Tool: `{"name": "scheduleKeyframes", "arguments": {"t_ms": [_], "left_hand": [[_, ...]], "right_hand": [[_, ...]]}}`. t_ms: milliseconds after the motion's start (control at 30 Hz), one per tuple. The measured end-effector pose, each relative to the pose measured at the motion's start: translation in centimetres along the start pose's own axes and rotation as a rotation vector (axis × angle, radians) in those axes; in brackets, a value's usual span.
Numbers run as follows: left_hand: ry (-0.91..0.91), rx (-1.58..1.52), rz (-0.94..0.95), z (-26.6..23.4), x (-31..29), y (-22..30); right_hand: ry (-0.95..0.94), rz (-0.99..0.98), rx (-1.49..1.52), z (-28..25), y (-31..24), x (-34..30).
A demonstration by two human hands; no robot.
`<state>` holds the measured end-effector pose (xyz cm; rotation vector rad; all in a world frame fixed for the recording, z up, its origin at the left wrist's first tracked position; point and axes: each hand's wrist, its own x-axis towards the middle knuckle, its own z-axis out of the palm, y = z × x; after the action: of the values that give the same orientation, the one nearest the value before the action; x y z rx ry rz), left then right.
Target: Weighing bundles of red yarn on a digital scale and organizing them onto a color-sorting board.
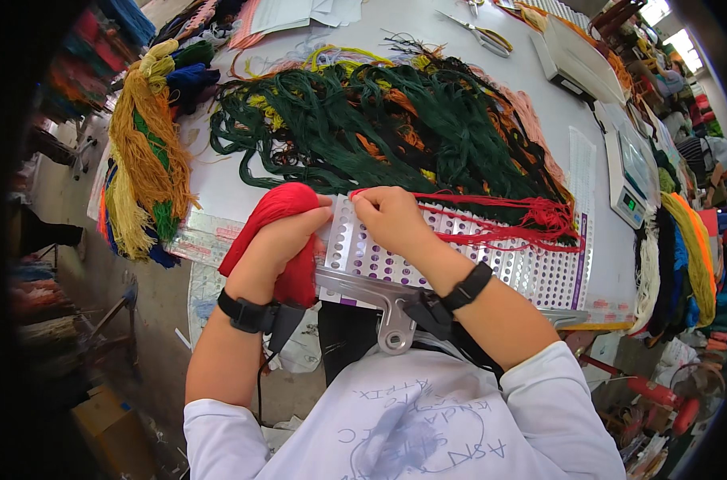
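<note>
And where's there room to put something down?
The white table looks bare between the papers and the scissors, and in a narrow strip between the ochre yarn and dark green yarn. It's crowded across that dark green yarn and where the left hand and right hand hold red yarn.

Red yarn (271,210) looked silky
The bracket (395,310) was smooth, glossy metal, the shirt (435,384) matt cloth, the sheets (337,11) smooth paper.

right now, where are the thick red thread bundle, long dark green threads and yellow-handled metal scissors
Thick red thread bundle (269,212): head view, upper bulge
Long dark green threads (453,132): head view, strands right of centre
Yellow-handled metal scissors (483,34): head view, near pivot
</note>
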<state>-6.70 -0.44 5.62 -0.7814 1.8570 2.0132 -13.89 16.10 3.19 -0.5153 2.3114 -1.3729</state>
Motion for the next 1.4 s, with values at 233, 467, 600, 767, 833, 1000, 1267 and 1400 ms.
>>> {"name": "scheduleKeyframes", "arguments": {"t_ms": [233, 467, 600, 767, 833, 1000, 1267, 1400], "left_hand": [[-0.132, 0.220, -0.096, 0.2, 3.7, 0.2], [-0.130, 0.166, -0.117, 0.1, 4.6, -0.7], [-0.132, 0.164, -0.065, 0.0, 4.7, -0.8], [-0.077, 0.164, -0.045, 0.2, 4.5, -1.2], [0.070, 0.235, 0.067, 0.3, 3.9, -1.0], [0.278, -0.111, 0.199, -3.4, 2.7, 0.7], [-0.144, -0.684, 0.233, -2.1, 2.3, 0.7], [-0.210, -0.654, 0.204, -1.5, 2.5, 0.5]], "right_hand": [[0.073, 0.108, 0.194, 1.3, 1.3, 0.8], [0.207, 0.041, -0.036, 1.9, 0.5, 0.1], [0.285, -0.306, -0.146, 2.8, 1.3, -1.8], [0.200, -0.325, -0.009, 1.9, 1.8, -1.5], [0.111, -0.194, -0.011, 1.1, 1.1, -1.5], [0.101, -0.247, -0.373, 0.4, 0.2, -1.2], [0.276, -0.612, -0.498, 0.7, 0.9, 0.2], [0.126, -0.318, -0.395, 0.1, 0.1, -0.1]]}}
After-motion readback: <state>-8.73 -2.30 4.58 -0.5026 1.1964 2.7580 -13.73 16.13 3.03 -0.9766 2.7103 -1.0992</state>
